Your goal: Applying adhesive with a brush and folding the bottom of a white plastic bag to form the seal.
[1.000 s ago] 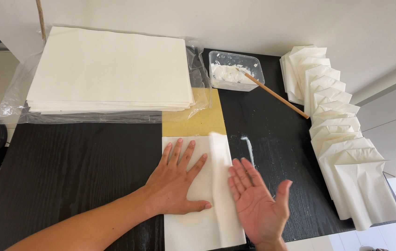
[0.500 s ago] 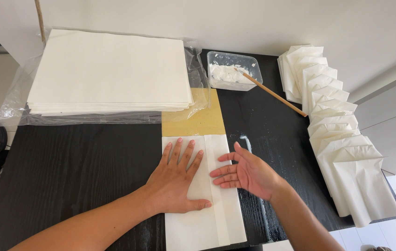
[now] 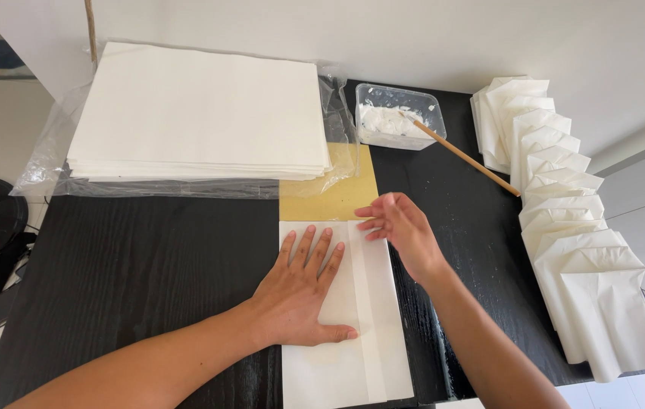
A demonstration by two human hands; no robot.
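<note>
I can't see where the folded white paper [image 3: 352, 318] ends; the bottom edge of the frame cuts it off. My left hand [image 3: 303, 291] lies flat and open on it at lower centre, gripping nothing. My right hand [image 3: 398, 227] hovers at its upper right edge, fingers loosely spread, empty. Above: a yellow sheet [image 3: 334, 198], a stack of paper [image 3: 193, 113] in clear plastic, a tub of white paste [image 3: 398, 115] with a wooden stick [image 3: 468, 159].

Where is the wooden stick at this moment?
In the head view, the wooden stick lies at the back right of the black table, one end resting in the clear plastic tub, the other pointing toward the row of folded white papers.
</note>
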